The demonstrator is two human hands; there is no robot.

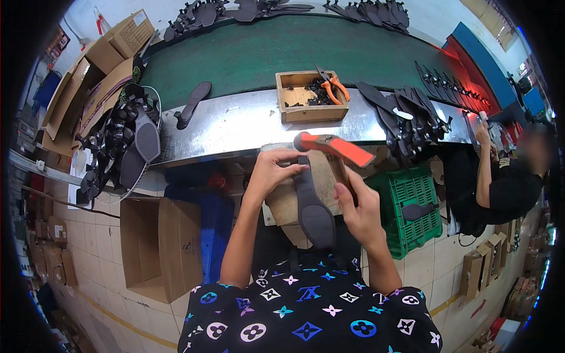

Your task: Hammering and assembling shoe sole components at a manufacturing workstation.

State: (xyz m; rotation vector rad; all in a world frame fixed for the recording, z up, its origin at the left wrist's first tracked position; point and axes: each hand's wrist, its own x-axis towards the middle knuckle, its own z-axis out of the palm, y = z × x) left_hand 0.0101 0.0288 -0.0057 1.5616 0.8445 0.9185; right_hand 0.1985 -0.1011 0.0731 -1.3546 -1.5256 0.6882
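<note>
A dark grey shoe sole (316, 219) lies lengthwise in front of me, its narrow heel end pointing away, over a worn block (281, 207). My left hand (276, 170) is closed at that heel end, thumb and fingertips pinching the small dark tip. Whether a separate small piece is between the fingers cannot be made out. My right hand (360, 207) wraps round the wooden handle of a hammer (340, 148). The hammer's orange-red head hangs over the heel end, just right of my left fingertips.
Beyond the block, a wooden box (312, 115) holds small black pieces and orange-handled pliers (333, 88) on the metal ledge (235, 120). Soles pile up right (406, 117) and in a left basket (158, 109). A green crate (432, 220) stands right, near a co-worker (500, 182).
</note>
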